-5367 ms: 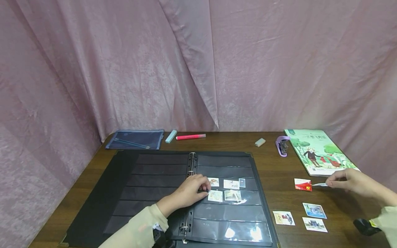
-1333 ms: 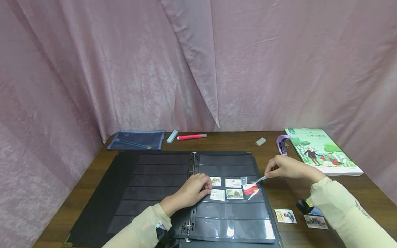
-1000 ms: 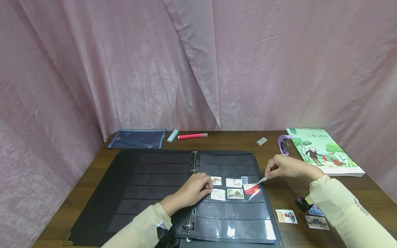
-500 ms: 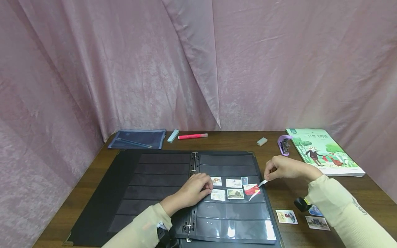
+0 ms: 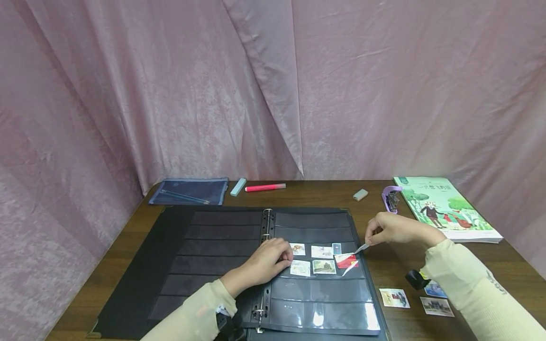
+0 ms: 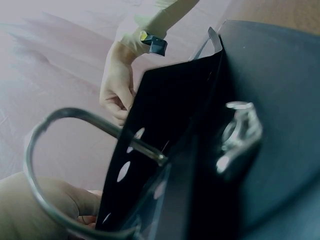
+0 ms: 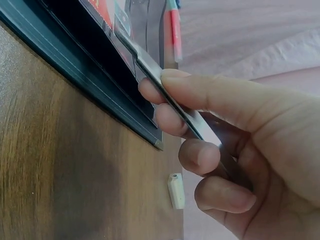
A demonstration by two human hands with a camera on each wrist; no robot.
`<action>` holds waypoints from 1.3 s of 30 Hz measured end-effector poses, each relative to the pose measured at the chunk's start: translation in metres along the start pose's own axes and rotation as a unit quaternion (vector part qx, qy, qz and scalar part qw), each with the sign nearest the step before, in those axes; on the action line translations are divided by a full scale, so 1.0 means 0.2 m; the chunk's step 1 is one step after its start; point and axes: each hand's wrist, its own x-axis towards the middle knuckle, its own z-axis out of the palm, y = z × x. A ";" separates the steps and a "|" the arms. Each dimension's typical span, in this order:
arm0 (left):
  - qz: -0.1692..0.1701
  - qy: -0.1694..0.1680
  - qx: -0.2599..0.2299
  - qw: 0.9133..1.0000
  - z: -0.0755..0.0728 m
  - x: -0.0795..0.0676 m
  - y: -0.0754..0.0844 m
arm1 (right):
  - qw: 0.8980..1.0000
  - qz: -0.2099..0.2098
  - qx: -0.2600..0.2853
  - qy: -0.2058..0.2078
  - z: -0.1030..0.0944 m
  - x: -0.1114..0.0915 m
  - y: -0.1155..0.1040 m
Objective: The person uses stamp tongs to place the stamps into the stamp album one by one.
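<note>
Through my feed, the right hand (image 5: 386, 229) pinches a pair of metal tweezers (image 5: 361, 248), thumb against the near fingers, the others curled along the shaft. The tips reach in front of that hand to a red-and-white stamp (image 5: 346, 261); I cannot tell whether they grip it. This stamp lies on the pocket page (image 5: 298, 289) between the two hands, closer to the right one.

The left hand (image 5: 266, 260) rests with bent fingers at the inner side of the same page, touching it near the rings; whether it pinches anything I cannot make out. Between its fingertips and the red-and-white stamp I count five other stamps (image 5: 324, 267) in two rows. The open black album (image 5: 128, 289) spreads under the left forearm and out beyond it to the left.

On the bench (image 5: 388, 272), nearer me than the right hand, lie three loose stamps (image 5: 394, 298), one partly covered by the right sleeve (image 5: 460, 279). Past the right hand I see a green picture book (image 5: 443, 203), a purple stapler (image 5: 390, 199) and a small whitish eraser (image 5: 360, 194). Beyond the left hand sit a red marker (image 5: 265, 188), a pale blue block (image 5: 238, 187) and a blue pouch (image 5: 192, 184).
</note>
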 end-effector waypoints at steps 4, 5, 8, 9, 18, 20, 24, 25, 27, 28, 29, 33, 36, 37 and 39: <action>0.001 0.001 0.000 1.000 0.00 0.00 0.00 | 1.000 -0.005 -0.002 -0.004 0.00 0.00 0.00; 0.001 0.001 0.000 1.000 0.00 0.00 0.00 | 1.000 -0.009 -0.002 -0.004 0.00 0.00 0.00; 0.002 0.002 0.000 1.000 0.00 0.00 0.00 | 1.000 -0.022 -0.004 -0.004 0.00 0.00 -0.01; 0.002 0.002 0.001 1.000 0.00 0.00 0.00 | 1.000 -0.026 -0.005 -0.003 0.00 0.00 -0.01; -0.001 0.000 0.000 1.000 0.00 0.00 0.00 | 1.000 -0.021 -0.016 0.011 -0.01 -0.02 0.00; -0.003 -0.002 -0.001 1.000 0.00 0.00 0.00 | 1.000 -0.009 -0.016 0.018 -0.02 -0.03 0.01; -0.005 -0.004 0.000 1.000 0.00 0.00 0.00 | 1.000 0.004 -0.004 0.018 -0.02 -0.03 0.02; -0.005 -0.004 0.000 1.000 0.00 0.00 0.00 | 1.000 0.003 -0.003 0.016 -0.02 -0.03 0.03; -0.006 -0.004 0.000 1.000 0.00 0.00 0.00 | 1.000 0.000 0.002 0.010 -0.02 -0.03 0.03; -0.006 -0.003 0.000 1.000 0.00 0.00 0.00 | 1.000 -0.002 0.003 0.008 -0.01 -0.03 0.03; -0.006 -0.003 -0.001 1.000 0.00 0.00 0.00 | 1.000 -0.003 0.002 0.006 -0.01 -0.02 0.03; -0.006 -0.004 -0.002 1.000 0.00 0.00 0.00 | 1.000 -0.004 -0.004 0.004 -0.01 -0.02 0.03; -0.004 -0.002 -0.001 1.000 0.00 0.00 0.00 | 1.000 -0.006 -0.005 0.004 -0.01 -0.02 0.02; -0.004 -0.002 0.000 1.000 0.00 0.00 0.00 | 1.000 -0.008 -0.005 0.004 -0.01 -0.02 0.02; -0.003 -0.001 0.001 1.000 0.00 0.00 0.00 | 1.000 -0.012 -0.004 0.003 -0.01 -0.03 0.02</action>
